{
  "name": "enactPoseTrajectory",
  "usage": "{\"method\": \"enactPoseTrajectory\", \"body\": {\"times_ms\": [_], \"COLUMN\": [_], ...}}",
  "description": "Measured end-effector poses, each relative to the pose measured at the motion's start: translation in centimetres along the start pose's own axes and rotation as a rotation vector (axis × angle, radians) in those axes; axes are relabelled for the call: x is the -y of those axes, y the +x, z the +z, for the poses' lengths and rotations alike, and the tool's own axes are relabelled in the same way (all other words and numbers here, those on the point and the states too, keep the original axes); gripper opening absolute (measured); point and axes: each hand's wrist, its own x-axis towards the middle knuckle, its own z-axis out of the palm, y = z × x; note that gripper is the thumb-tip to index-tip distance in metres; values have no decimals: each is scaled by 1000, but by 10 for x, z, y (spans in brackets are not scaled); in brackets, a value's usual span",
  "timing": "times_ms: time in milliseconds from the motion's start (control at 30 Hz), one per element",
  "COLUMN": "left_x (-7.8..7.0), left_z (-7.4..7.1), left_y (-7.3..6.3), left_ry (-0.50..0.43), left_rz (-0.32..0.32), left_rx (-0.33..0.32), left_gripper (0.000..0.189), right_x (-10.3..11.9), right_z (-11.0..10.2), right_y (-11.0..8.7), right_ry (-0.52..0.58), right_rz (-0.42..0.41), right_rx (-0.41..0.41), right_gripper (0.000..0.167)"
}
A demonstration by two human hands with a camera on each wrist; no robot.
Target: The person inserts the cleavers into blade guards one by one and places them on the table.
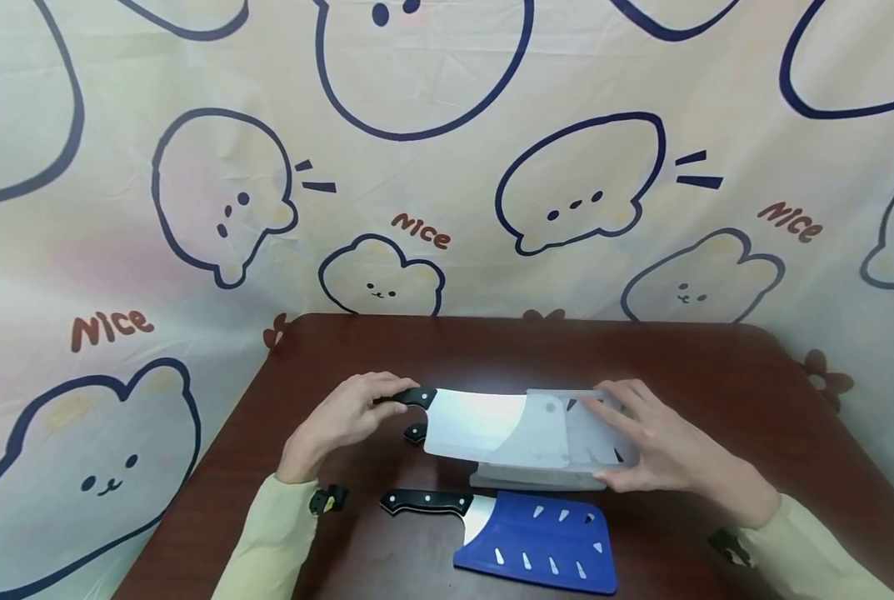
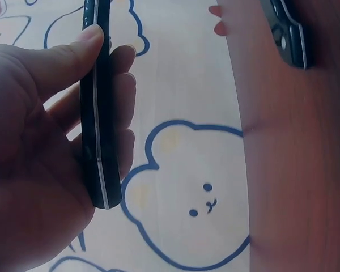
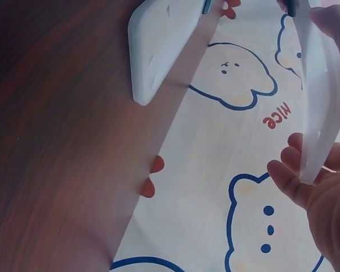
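Note:
My left hand [image 1: 345,417] grips the black handle [image 2: 97,136] of a cleaver, raised over the table. Its broad blade [image 1: 471,423] points right, the far end inside a translucent white blade sheath [image 1: 592,437]. On the sheath's right end is my right hand [image 1: 667,437], holding it between thumb and fingers. Below and partly hidden by them, a second cleaver in a white sheath [image 1: 525,479] lies on the table, its black handle [image 1: 414,432] poking out at left. Nearest me lies a third cleaver with a riveted black handle [image 1: 427,502] and a blue slotted sheath [image 1: 540,542].
All this is over a dark reddish-brown table [image 1: 447,350]. A pale cloth [image 1: 476,183] with cartoon bear outlines hangs behind it and along both sides. Each wrist, in a pale green sleeve [image 1: 270,542], has a small dark device strapped to it.

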Motion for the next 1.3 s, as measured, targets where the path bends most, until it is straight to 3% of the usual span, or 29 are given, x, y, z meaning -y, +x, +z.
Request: {"method": "enactPoseTrajectory", "body": {"times_ms": [833, 1100, 1300], "left_x": [-37, -43, -45], "left_z": [37, 40, 39], "left_y": [28, 33, 33], "left_ry": [36, 53, 65], "left_rz": [-15, 2, 3], "left_rx": [13, -29, -15], "left_gripper": [37, 36, 37], "right_x": [6, 7, 6], "right_z": [14, 12, 14], "right_y": [9, 17, 17], "right_ry": [3, -1, 12], "right_rz": [29, 31, 2], "right_rx": [5, 15, -27], "right_gripper": [91, 89, 88]}}
